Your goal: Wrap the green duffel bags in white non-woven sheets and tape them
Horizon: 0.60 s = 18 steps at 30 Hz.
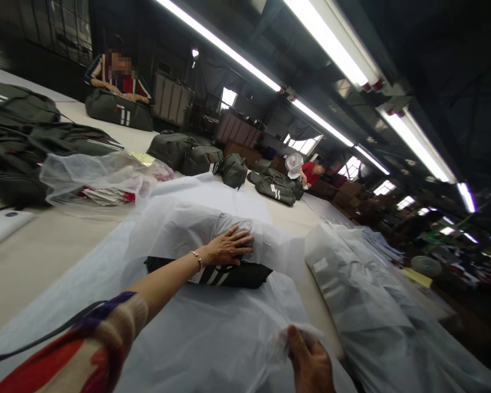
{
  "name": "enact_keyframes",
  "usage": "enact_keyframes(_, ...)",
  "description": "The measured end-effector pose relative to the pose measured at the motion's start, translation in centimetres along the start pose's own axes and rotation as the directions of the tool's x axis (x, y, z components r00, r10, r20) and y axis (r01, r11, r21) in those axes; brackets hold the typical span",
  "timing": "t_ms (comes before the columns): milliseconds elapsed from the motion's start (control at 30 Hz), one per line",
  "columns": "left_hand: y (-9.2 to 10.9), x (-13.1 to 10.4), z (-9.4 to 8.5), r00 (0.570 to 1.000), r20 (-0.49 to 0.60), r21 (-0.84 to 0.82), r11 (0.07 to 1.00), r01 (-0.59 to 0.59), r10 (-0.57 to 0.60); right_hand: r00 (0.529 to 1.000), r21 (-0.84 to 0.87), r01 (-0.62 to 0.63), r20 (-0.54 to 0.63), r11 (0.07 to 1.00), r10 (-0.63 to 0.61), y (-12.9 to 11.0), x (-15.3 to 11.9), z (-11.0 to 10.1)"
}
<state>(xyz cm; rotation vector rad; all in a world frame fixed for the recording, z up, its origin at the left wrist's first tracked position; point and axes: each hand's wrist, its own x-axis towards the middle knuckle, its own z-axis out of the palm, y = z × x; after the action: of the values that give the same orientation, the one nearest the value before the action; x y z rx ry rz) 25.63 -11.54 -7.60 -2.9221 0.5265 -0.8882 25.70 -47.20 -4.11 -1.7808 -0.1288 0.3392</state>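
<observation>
Head view: left hand (pixel 229 246) flat, fingers spread, pressing plastic-wrapped dark bag (pixel 225 274); right hand (pixel 311 363) near, pinching plastic sheet (pixel 213 333) edge on tabletop (pixel 45 245).

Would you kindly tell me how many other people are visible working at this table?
2: one seated person at the far left behind a dark bag, and another person farther down the table. Others may be hidden in the dim background.
</observation>
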Motion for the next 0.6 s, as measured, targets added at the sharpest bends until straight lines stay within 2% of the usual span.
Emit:
enact_keyframes(67,0.0,0.0,0.2,1.000,-0.010,-0.005,1.000,0.001,-0.001,0.991,0.090,0.112,0.059,0.990,-0.117,-3.5,1.7,3.1)
enact_keyframes(133,0.0,-0.1,0.2,1.000,-0.024,-0.010,1.000,0.000,-0.001,0.974,0.175,0.172,0.114,0.969,-0.193,-6.8,3.3,6.1)
enact_keyframes(267,0.4,-0.3,0.0,0.999,-0.040,-0.022,1.000,0.005,-0.006,0.969,0.273,0.164,0.137,0.948,-0.207,-11.4,7.1,10.9)
enact_keyframes(433,0.6,-0.6,0.2,0.998,-0.055,-0.043,0.999,0.023,-0.025,0.975,0.278,0.130,0.139,0.952,-0.173,-13.8,12.3,14.8)
enact_keyframes(600,0.0,-0.4,0.5,0.997,-0.076,-0.055,0.998,-0.004,0.000,0.980,0.284,0.018,0.186,0.959,-0.074,-14.3,16.4,17.6)
